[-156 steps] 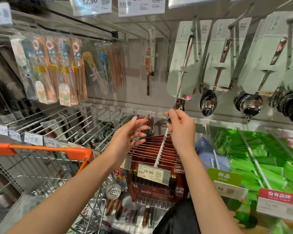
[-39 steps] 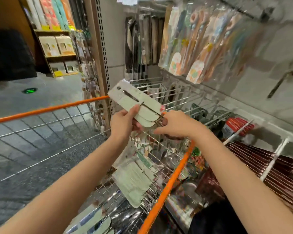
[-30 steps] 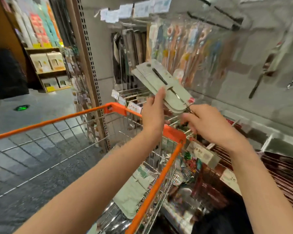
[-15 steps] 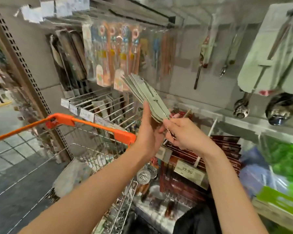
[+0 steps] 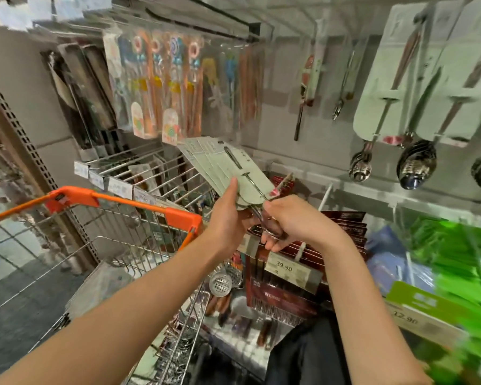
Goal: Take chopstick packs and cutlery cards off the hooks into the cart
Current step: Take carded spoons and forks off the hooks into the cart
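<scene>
Pale green cutlery cards [image 5: 228, 170], several fanned together with a metal utensil fixed to the front one, are held up in front of the shelving, just right of the orange rim of the cart [image 5: 150, 208] and above the dark red chopstick packs [image 5: 342, 232]. The left hand [image 5: 228, 218] grips the lower edge of the fan, its thumb pressed flat against the front card and its fingers curled behind the stack. The right hand [image 5: 292, 220] is just beside it, its fingers curled round the shiny lower end of the utensil where it sticks out below the cards. The dark red chopstick packs hang in a row on a white hook rail with a price tag [image 5: 286, 269] reading 39.90 at its front end. More pale green cards with spoons [image 5: 417, 165] hang on hooks at upper right, their bowls dangling below the card edges. Clear packs of colourful children's chopsticks [image 5: 161, 87] hang at upper left, blurred. Empty wire hooks [image 5: 139, 170] jut out beneath them, with small price labels at their tips. The wire basket of the cart sits at lower left, and something pale lies inside it, too blurred to identify. Green packets [image 5: 456, 245] fill the lower right, behind a tag reading 12.90. A small perforated strainer [image 5: 221, 284] hangs low between cart and shelf.
</scene>
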Motion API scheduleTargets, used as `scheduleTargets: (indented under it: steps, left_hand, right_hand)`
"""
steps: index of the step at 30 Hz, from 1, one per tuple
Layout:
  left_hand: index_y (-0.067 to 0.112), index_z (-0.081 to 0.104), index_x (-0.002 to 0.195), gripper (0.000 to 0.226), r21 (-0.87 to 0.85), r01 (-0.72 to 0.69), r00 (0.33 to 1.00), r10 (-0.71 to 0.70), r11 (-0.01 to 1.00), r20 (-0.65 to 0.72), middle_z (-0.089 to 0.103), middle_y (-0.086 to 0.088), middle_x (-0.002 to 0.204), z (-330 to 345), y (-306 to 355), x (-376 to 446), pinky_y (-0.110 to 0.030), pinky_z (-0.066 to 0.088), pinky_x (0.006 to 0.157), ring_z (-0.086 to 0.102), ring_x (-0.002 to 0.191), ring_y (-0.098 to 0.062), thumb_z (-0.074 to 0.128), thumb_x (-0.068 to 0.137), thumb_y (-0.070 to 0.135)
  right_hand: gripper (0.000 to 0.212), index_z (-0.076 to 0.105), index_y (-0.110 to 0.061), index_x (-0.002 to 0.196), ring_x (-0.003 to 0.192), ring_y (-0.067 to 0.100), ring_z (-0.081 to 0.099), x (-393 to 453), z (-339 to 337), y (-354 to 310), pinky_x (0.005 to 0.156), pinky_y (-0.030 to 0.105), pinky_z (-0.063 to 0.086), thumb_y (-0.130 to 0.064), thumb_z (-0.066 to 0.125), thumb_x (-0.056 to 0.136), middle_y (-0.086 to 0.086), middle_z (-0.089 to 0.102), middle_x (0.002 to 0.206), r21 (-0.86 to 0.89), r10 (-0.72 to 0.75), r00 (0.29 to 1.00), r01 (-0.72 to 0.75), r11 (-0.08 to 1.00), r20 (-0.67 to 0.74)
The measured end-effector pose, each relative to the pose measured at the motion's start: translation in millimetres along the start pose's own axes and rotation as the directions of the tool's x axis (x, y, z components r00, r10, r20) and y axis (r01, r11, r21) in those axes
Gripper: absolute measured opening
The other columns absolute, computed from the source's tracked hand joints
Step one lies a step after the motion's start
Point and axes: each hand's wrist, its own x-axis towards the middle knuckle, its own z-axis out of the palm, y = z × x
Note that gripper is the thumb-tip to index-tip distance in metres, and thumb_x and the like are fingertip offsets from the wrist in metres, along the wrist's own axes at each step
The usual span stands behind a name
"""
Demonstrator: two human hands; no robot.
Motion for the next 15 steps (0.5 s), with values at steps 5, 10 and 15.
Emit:
scheduleTargets:
  steps: [5,10,15]
  left_hand:
    - [0.012,0.062,0.112,0.041,-0.044,-0.005,1.0,0.004,0.999,-0.008,0.075,-0.005,0.094,-2.2,4.8,-4.1,-0.034,0.06,0.071,0.072,0.081,-0.017,0.029,0.106,0.036]
    - [0.022,0.058,0.117,0.04,0.065,-0.017,1.0,0.018,0.998,-0.015,0.074,0.001,0.104,0.4,4.2,-11.8,-0.027,0.059,0.062,0.072,0.086,-0.013,0.028,0.104,0.044]
    - [0.021,0.062,0.116,0.044,0.172,-0.018,1.0,0.017,0.985,0.01,0.075,-0.002,0.101,6.3,-2.8,-21.8,-0.019,0.045,0.046,0.071,0.076,-0.01,0.033,0.1,0.049]
  right_hand:
    - [0.026,0.064,-0.007,0.098,0.048,0.011,0.054,-11.5,-24.4,9.4,0.053,0.026,0.049,-0.009,0.038,0.1,0.004,0.06,0.064,-0.254,-0.142,0.958,0.076,0.964,-0.251]
    - [0.034,0.06,-0.014,0.081,0.039,0.004,0.026,-21.8,-34.6,21.1,0.039,0.018,0.022,-0.021,0.036,0.104,-0.005,0.033,0.051,0.07,-0.371,0.777,0.467,0.882,-0.509]
    - [0.044,0.056,-0.009,0.071,0.037,0.007,0.023,-39.5,-28.2,14.1,0.036,0.017,0.018,-0.034,0.035,0.1,-0.008,0.031,0.043,0.337,-0.348,0.657,0.685,0.645,-0.669]
